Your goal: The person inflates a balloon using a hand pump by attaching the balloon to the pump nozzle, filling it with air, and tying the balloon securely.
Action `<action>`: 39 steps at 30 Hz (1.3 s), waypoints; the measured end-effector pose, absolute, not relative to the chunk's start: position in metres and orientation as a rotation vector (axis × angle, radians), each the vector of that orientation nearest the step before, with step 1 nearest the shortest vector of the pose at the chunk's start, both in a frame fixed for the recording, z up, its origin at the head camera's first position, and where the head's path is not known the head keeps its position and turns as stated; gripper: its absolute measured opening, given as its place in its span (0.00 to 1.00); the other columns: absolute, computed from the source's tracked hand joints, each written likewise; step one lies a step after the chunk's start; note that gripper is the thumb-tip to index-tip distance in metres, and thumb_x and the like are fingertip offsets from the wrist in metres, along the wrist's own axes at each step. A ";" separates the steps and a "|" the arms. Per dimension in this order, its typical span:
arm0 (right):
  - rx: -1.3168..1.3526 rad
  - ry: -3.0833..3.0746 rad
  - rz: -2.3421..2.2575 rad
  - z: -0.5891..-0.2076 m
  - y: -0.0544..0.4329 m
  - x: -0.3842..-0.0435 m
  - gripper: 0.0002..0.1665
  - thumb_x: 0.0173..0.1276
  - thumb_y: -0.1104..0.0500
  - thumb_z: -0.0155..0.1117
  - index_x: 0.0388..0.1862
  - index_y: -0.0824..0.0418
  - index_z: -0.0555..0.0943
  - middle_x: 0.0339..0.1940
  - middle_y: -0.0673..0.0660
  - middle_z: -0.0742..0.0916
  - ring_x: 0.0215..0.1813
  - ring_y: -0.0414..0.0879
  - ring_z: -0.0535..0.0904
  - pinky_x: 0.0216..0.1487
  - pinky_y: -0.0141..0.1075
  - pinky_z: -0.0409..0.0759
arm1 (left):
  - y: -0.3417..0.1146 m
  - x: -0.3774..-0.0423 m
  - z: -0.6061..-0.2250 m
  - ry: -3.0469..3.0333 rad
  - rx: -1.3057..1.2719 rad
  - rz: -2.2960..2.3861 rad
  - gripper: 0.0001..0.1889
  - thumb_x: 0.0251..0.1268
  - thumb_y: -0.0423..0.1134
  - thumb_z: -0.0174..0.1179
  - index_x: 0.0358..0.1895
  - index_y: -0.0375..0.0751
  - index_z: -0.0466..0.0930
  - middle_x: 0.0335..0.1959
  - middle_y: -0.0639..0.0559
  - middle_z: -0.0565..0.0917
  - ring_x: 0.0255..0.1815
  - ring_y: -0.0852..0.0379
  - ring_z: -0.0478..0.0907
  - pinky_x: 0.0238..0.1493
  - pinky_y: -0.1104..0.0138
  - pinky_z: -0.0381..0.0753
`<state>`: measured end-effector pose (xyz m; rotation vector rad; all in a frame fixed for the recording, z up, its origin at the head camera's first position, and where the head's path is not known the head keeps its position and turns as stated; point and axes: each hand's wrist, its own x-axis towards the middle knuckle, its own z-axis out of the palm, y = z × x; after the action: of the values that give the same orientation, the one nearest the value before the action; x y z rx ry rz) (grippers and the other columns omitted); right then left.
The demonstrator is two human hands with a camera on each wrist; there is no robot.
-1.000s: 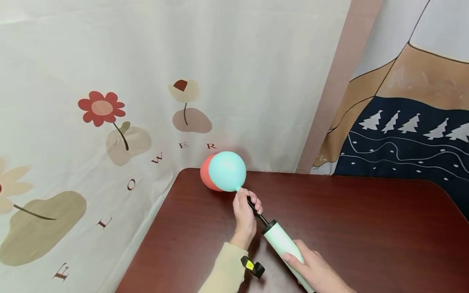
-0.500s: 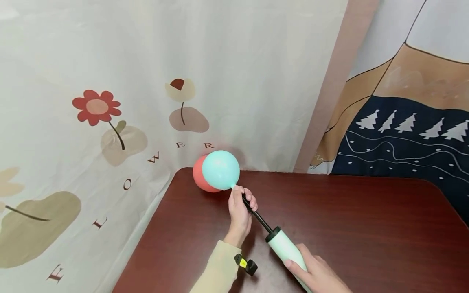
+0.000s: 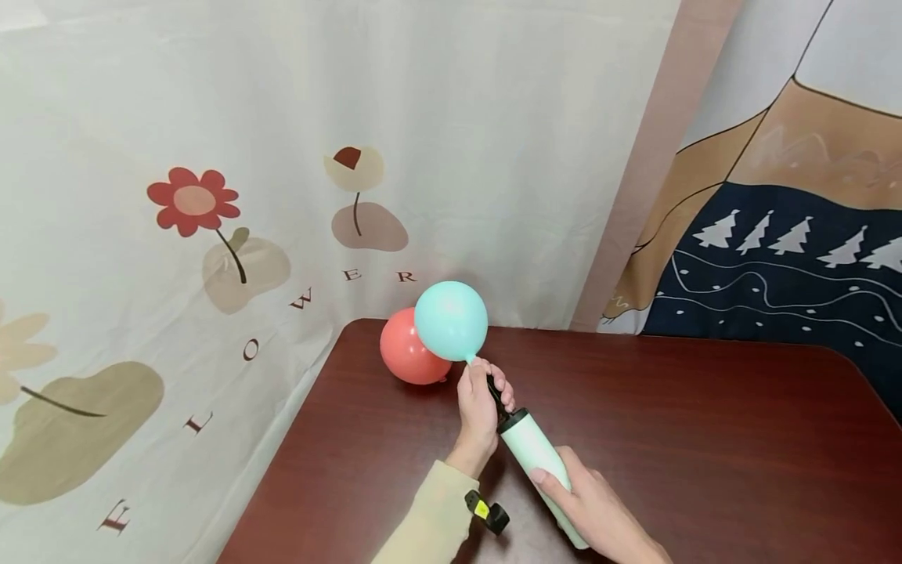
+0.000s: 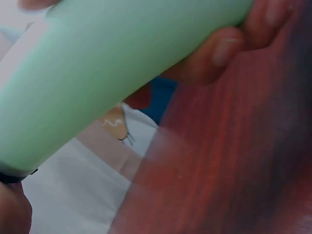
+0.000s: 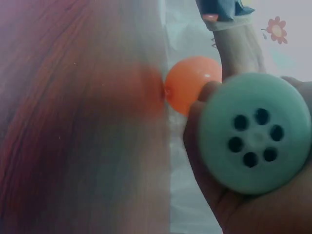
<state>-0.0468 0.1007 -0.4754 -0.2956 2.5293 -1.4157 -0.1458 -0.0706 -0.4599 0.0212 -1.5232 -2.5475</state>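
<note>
A light blue balloon (image 3: 451, 321), round and inflated, sits at the front end of a balloon pump. My left hand (image 3: 482, 401) grips the pump's black handle and the balloon's neck. My right hand (image 3: 588, 497) holds the pale green barrel of the balloon pump (image 3: 535, 454), thumb along its top. The barrel's black collar is close to my left hand, the rod between them mostly hidden. In the right wrist view, the barrel's round end (image 5: 254, 134) shows several dark holes. The left wrist view shows the green barrel (image 4: 112, 63) with right-hand fingers around it.
A red balloon (image 3: 412, 352) rests on the dark reddish-brown table (image 3: 669, 439), partly behind the blue one. A white curtain (image 3: 493, 157) with printed flowers hangs along the back and left edges. A black strap device (image 3: 486, 513) is on my left sleeve.
The barrel slid away from the left hand, baring more rod, then came back up close to it. The blue balloon shifted slightly right and up; more of the red balloon shows now.
</note>
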 end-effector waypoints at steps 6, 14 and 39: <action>-0.342 2.392 -1.440 -0.479 0.119 -0.037 0.27 0.81 0.44 0.57 0.65 0.62 0.73 0.40 0.52 0.84 0.31 0.37 0.77 0.32 0.34 0.77 | -0.087 -0.160 -0.451 -1.465 0.103 -2.553 0.18 0.85 0.42 0.39 0.31 0.42 0.68 0.21 0.53 0.70 0.15 0.61 0.67 0.17 0.73 0.72; -0.527 2.415 -1.391 -0.492 0.137 -0.025 0.19 0.82 0.49 0.56 0.62 0.59 0.73 0.37 0.45 0.82 0.33 0.32 0.74 0.34 0.32 0.73 | -0.102 -0.162 -0.454 -1.391 0.159 -2.563 0.18 0.87 0.45 0.40 0.33 0.41 0.66 0.22 0.52 0.69 0.16 0.60 0.66 0.17 0.74 0.70; -0.309 2.431 -1.446 -0.481 0.119 -0.036 0.25 0.81 0.43 0.56 0.63 0.59 0.74 0.41 0.50 0.83 0.33 0.37 0.76 0.35 0.33 0.75 | -0.072 -0.154 -0.461 -1.490 0.088 -2.582 0.16 0.85 0.39 0.38 0.33 0.41 0.66 0.22 0.53 0.70 0.16 0.60 0.67 0.18 0.72 0.72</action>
<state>-0.0359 0.1186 -0.4814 -0.3094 2.4306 -1.4457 -0.1537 -0.0723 -0.4614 0.0880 -1.4904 -2.5817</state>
